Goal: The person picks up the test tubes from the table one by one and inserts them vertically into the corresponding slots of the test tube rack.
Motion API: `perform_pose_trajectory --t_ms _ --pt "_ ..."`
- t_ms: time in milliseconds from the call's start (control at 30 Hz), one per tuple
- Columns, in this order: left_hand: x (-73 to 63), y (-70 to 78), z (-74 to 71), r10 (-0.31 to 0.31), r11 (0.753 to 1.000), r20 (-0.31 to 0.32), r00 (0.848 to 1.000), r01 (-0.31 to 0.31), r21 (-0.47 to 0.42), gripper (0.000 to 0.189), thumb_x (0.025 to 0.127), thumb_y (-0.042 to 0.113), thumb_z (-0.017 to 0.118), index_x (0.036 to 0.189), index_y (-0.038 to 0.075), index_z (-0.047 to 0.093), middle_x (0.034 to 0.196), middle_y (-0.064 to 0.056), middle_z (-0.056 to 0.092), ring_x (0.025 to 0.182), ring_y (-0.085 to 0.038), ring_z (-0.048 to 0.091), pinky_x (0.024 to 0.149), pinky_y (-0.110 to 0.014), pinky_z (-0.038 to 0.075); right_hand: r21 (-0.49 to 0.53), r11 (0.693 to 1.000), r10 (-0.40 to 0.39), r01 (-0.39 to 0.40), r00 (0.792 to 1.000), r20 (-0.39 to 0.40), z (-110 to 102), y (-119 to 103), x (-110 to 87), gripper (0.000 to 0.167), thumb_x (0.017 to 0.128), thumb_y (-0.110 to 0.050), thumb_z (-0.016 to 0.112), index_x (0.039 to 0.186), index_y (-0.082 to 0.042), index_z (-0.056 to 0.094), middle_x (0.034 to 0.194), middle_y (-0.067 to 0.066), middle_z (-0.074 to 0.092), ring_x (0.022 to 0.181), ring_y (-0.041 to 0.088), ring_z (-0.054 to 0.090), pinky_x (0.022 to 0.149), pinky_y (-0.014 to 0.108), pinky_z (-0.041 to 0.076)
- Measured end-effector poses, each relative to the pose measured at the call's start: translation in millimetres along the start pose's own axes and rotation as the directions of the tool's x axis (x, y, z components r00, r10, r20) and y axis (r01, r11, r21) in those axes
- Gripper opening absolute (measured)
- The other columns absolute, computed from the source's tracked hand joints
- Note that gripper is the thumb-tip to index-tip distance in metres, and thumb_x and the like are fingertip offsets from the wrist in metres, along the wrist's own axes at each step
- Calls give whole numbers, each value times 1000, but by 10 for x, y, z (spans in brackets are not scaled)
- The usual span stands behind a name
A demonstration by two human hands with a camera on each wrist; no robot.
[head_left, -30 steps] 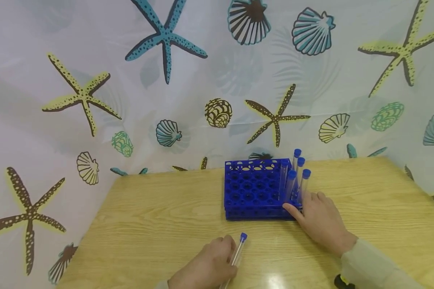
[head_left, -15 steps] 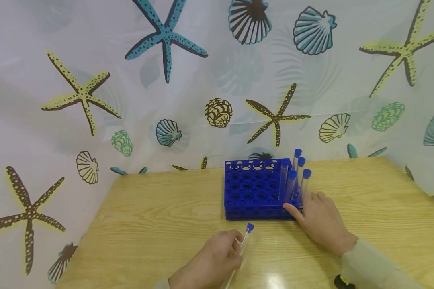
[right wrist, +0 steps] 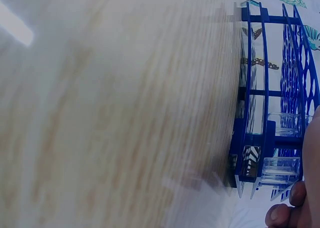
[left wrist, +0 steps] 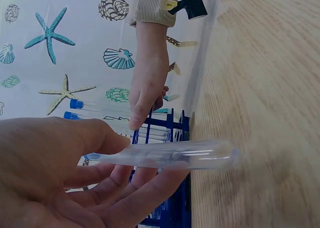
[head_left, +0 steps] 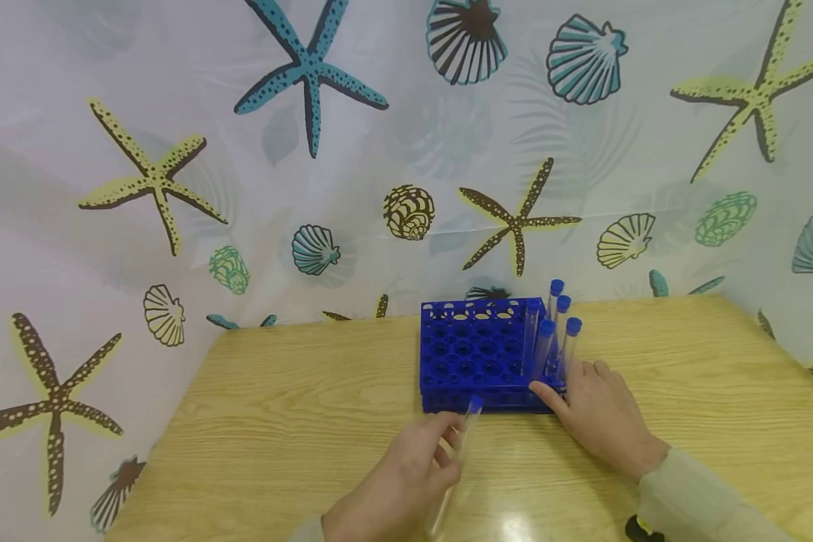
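A clear test tube [head_left: 442, 508] with a blue cap is held in my left hand [head_left: 403, 470], in front of the rack. In the left wrist view the thumb and fingers pinch the tube [left wrist: 195, 154], its rounded bottom pointing away from the palm. My right hand [head_left: 606, 418] grips the front right corner of the blue test tube rack [head_left: 461, 357], thumb on the front edge and the other fingers along the side. Several capped tubes [head_left: 542, 350] stand upright at the rack's right end. The right wrist view shows the rack [right wrist: 257, 93] from its side, with fingertips [right wrist: 280, 215] below its corner.
The rack stands on a wood-grain table [head_left: 298, 421] near its back edge. Behind it hangs a white curtain [head_left: 379, 150] printed with starfish and shells. A black strap end [head_left: 644, 529] shows by the right sleeve [head_left: 698, 497].
My left hand has moved up and slightly right with the test tube, whose cap now overlaps the rack's front edge in the head view. The right hand and the rack have stayed put.
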State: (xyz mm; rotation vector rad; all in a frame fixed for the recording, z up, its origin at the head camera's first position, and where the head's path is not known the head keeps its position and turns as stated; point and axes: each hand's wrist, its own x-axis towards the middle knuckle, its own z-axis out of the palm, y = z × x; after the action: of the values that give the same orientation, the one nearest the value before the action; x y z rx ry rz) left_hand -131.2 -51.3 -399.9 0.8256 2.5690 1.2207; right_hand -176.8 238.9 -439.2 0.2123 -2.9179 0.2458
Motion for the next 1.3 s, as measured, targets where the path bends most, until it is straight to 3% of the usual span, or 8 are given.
perform_pose_trajectory --t_ms 267,633,933,1300 --pt "91 73 -12 29 1000 -57 998 -28 11 31 86 -2 66 116 5 61 98 -4 63 73 -1 58 64 -15 50 8 1000 -6 6 1000 -16 -1 -8 -6 62 97 -64 44 82 -5 54 67 4 47 66 23 45 65 42 38" --pt "291 156 -44 107 994 -141 984 -103 32 28 88 -1 66 115 4 61 98 -6 65 80 -5 60 73 -18 54 11 1000 7 -7 1000 -20 -13 10 3 70 97 -65 44 95 3 60 75 10 56 72 28 50 70 48 42" --pt "462 238 -82 114 993 -190 975 -111 26 30 92 7 68 121 8 59 101 -4 65 82 -7 64 73 -19 55 11 1000 7 -7 1000 -24 18 23 0 70 97 -64 44 97 4 59 75 10 56 74 29 51 71 49 43" --pt "651 288 -107 158 987 -295 943 -153 40 33 92 9 69 124 10 59 106 -5 66 89 -14 67 80 -23 56 18 1000 0 1 1000 -22 6 12 16 75 98 -64 43 110 9 58 79 14 60 76 31 53 72 51 44"
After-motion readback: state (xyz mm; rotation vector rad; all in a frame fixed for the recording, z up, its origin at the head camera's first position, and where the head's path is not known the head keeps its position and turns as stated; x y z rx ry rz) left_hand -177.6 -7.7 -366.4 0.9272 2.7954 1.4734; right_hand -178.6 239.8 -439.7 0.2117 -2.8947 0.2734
